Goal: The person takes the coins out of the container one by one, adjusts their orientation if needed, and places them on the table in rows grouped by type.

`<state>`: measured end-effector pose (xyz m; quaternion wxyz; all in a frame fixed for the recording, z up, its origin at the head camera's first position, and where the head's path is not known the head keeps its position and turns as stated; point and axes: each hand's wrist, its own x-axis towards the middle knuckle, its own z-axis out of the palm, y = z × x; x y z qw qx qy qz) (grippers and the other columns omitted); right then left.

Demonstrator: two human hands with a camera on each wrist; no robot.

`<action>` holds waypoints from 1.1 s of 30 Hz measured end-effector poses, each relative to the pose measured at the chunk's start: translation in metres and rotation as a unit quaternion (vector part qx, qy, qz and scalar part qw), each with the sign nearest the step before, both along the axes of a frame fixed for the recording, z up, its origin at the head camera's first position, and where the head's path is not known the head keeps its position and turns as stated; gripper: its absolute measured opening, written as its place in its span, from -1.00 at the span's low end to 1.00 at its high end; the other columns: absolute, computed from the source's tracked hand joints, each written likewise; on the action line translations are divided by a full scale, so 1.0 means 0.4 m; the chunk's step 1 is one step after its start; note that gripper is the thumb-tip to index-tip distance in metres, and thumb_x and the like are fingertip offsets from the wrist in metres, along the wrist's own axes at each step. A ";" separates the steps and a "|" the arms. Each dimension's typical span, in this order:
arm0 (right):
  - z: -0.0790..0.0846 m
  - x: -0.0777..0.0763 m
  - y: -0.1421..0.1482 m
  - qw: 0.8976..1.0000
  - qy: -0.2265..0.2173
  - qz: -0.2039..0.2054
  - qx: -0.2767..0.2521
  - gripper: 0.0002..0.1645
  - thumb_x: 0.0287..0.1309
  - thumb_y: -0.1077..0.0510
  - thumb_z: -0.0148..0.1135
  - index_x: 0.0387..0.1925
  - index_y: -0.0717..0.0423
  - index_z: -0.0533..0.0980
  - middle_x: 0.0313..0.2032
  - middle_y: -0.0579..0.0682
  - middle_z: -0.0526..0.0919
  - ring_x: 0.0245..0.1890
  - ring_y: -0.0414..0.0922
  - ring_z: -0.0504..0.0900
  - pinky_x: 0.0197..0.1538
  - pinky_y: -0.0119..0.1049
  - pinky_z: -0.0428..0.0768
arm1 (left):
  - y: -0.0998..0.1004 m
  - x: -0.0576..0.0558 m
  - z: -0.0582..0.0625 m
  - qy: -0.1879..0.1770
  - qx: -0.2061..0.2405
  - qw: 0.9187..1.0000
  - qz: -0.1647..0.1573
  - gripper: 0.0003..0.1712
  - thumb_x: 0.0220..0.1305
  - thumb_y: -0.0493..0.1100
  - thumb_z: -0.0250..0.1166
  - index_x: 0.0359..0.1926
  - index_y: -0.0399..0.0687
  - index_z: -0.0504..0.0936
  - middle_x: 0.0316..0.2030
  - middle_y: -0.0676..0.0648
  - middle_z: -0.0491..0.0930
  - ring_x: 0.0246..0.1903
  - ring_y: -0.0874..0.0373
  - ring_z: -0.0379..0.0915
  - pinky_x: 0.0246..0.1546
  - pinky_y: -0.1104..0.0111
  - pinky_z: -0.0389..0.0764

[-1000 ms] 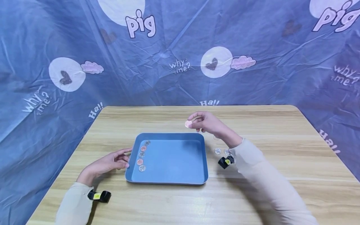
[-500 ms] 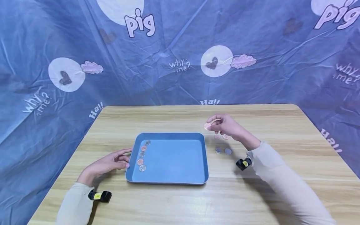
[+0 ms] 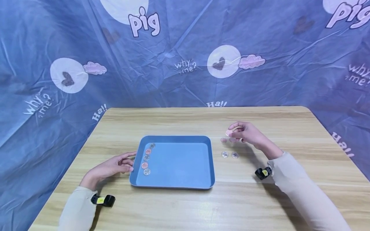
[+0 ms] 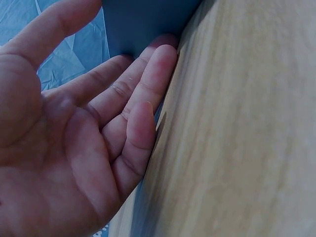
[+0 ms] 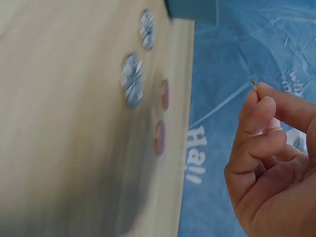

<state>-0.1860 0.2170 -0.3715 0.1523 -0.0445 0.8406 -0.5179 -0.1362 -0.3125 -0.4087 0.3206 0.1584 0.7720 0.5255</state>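
Fingertips of my left hand (image 3: 117, 165) rest against the left outer wall of the blue tray (image 3: 212, 166); the left wrist view shows these fingers (image 4: 148, 84) only loosely bent, touching the tray wall (image 4: 148, 24). Thumb and index finger of my right hand (image 3: 248, 134) pinch a pink coin-like disc (image 3: 228, 132) above the table, right of the tray. In the right wrist view it appears edge-on as a thin rim (image 5: 254, 84). Below lie two pink discs (image 3: 223, 140), one partly covered by my hand, and two silver discs (image 3: 224, 154) with radial lines.
A column of several silver and pink discs (image 3: 146, 158) lies along the tray's left inner side. Wooden tabletop (image 3: 173, 208) surrounds the tray. Behind the table hangs a blue printed cloth (image 3: 162, 86). Each wrist wears a black camera (image 3: 263, 173).
My right hand has moved right and slightly down from behind the tray, still pinching the pink disc. It is now over the loose discs. My left hand stays at the tray.
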 end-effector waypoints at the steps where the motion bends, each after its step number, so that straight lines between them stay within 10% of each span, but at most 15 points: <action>1: -0.002 0.002 0.007 1.000 -0.002 -0.003 0.000 -0.52 0.15 0.23 0.26 0.06 0.37 0.38 -0.43 -0.12 0.68 -0.50 -0.23 0.61 -0.52 -0.42 0.42 | 0.001 -0.001 0.000 -0.001 0.001 1.000 0.000 -0.08 0.32 -0.22 0.21 0.46 -0.44 -0.16 -0.04 -0.11 0.53 -0.10 0.31 0.53 -0.05 0.50 0.57; 33: -0.073 -0.004 0.090 0.994 -0.003 -0.013 0.110 -0.61 0.17 0.24 0.27 -0.04 0.44 0.46 -0.40 -0.02 0.66 -0.46 -0.21 0.53 -0.37 -0.40 0.58 | 0.003 0.001 0.003 -0.003 0.008 1.000 0.001 -0.08 0.32 -0.23 0.22 0.45 -0.47 -0.15 -0.05 -0.08 0.54 -0.10 0.34 0.53 -0.05 0.53 0.56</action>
